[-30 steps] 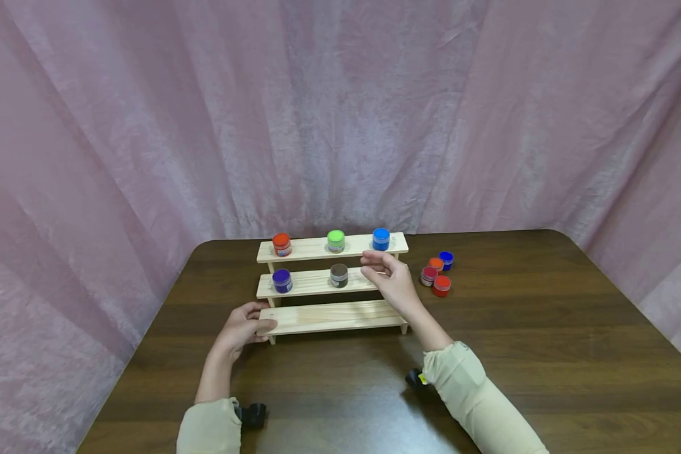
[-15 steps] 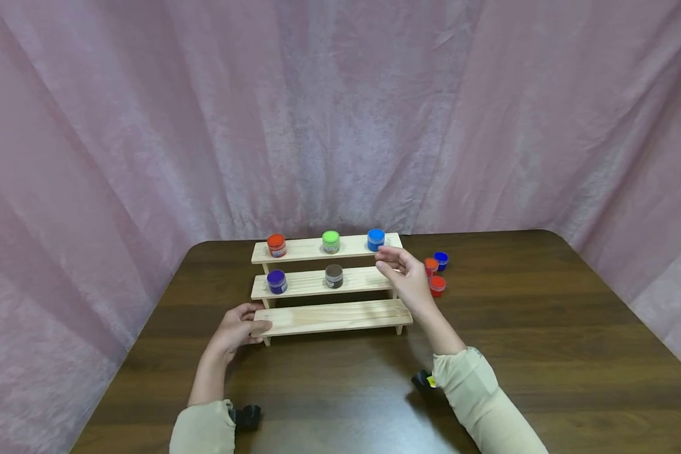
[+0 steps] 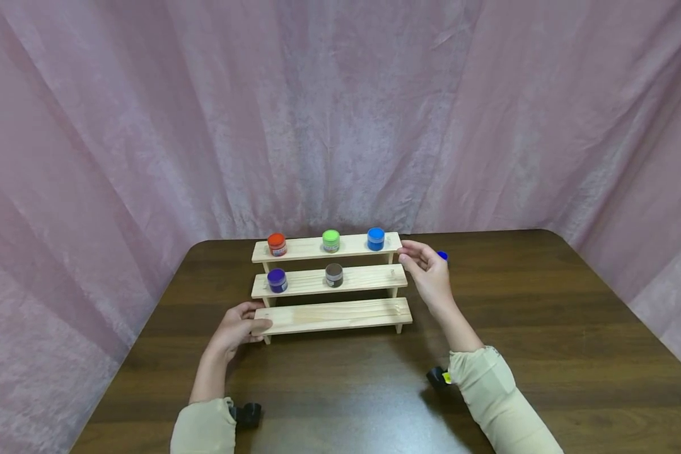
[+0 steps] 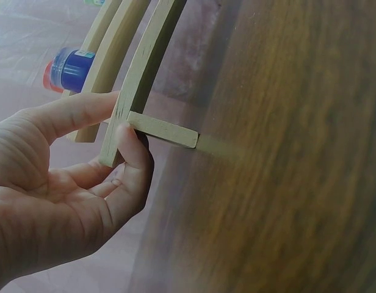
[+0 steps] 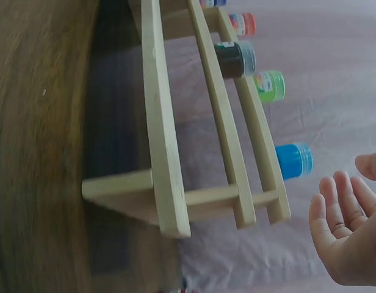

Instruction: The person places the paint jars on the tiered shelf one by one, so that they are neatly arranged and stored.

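A three-step wooden rack (image 3: pixel 335 317) stands on the table. My left hand (image 3: pixel 235 331) grips the left end of its lowest board, thumb on top, seen closely in the left wrist view. On the top board sit an orange-red jar (image 3: pixel 277 244), a green jar (image 3: pixel 331 241) and a blue jar (image 3: pixel 376 239). The middle board carries a purple jar (image 3: pixel 277 281) and a dark brown jar (image 3: pixel 334 275). My right hand (image 3: pixel 431 277) hovers by the rack's right end, fingers loosely bent; the right wrist view shows nothing in it and a gap to the rack.
Behind my right hand a dark blue lid (image 3: pixel 442 255) peeks out; the other loose jars there are hidden. The brown wooden table (image 3: pixel 545 328) extends to the right and front. A pink curtain (image 3: pixel 340 113) hangs behind the table.
My right hand has moved right, from over the middle board to beyond the rack's right end, and now covers most of the loose jars. My left hand keeps its grip.
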Tool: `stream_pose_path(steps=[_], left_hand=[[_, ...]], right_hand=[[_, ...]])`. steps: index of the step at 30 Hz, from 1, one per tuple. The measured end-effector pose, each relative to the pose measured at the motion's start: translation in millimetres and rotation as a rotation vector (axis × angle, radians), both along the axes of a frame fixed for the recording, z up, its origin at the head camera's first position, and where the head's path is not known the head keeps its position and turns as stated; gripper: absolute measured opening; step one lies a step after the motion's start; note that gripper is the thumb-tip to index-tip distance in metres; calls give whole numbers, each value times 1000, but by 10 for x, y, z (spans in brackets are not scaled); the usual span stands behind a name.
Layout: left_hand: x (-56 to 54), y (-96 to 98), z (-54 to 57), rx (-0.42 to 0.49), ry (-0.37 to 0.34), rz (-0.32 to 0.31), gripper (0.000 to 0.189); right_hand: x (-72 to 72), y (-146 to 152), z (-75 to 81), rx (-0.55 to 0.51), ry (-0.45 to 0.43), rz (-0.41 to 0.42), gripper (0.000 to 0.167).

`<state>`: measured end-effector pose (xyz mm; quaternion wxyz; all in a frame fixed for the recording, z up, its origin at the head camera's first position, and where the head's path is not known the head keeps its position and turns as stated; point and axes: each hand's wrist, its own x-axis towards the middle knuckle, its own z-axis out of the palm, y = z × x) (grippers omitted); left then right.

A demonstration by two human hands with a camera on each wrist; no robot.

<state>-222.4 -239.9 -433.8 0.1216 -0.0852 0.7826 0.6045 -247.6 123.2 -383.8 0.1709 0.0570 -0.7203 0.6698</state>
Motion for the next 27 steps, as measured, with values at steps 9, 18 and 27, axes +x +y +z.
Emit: stream_pose_path(steps=[9, 18, 27], left_hand=[[5, -8, 5, 3, 4, -3, 55], [-12, -8, -2, 16, 9, -4, 55], [-7, 0, 14, 19, -4, 2, 56]], right_hand=[[3, 219, -21, -9, -41, -17, 32], [-80, 430, -22, -86, -59, -34, 32], [-137, 527, -156, -48, -161, -118, 29]])
